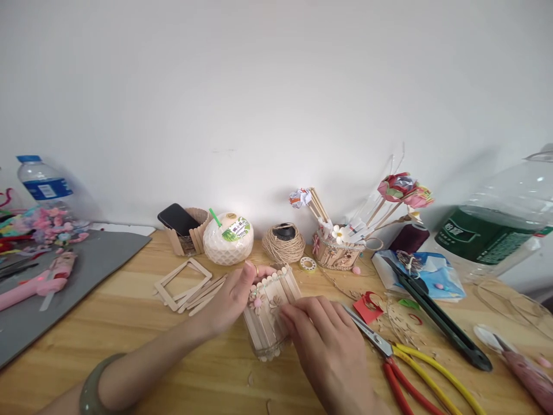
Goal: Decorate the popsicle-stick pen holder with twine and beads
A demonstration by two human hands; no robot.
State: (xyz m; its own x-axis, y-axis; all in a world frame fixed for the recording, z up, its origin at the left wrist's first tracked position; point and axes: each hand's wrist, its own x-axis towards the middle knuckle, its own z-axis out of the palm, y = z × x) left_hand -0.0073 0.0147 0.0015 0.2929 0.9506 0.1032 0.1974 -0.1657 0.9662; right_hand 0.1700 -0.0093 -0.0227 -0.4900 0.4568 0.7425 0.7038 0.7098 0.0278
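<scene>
A small craft-stick box (264, 328), trimmed with twine at its rims, is tilted above the table in front of me. My left hand (233, 295) grips it from the upper left, thumb raised and the other fingers partly hidden behind it. On its face sits a twine flower (258, 302) with a pink centre. Beside that is a second twine flower (275, 301), and the pinched fingertips of my right hand (330, 340) are at its lower edge. Whether they hold the flower or only press on it is hidden.
Scissors (389, 349) and a black-handled cutter (440, 317) lie at right, near a large bottle (488, 230). Behind stand a twine ball (284, 242), a wrapped coconut (228, 239) and a decorated holder (339, 253). Loose craft sticks (184, 288) and a pink glue gun (43, 282) are left.
</scene>
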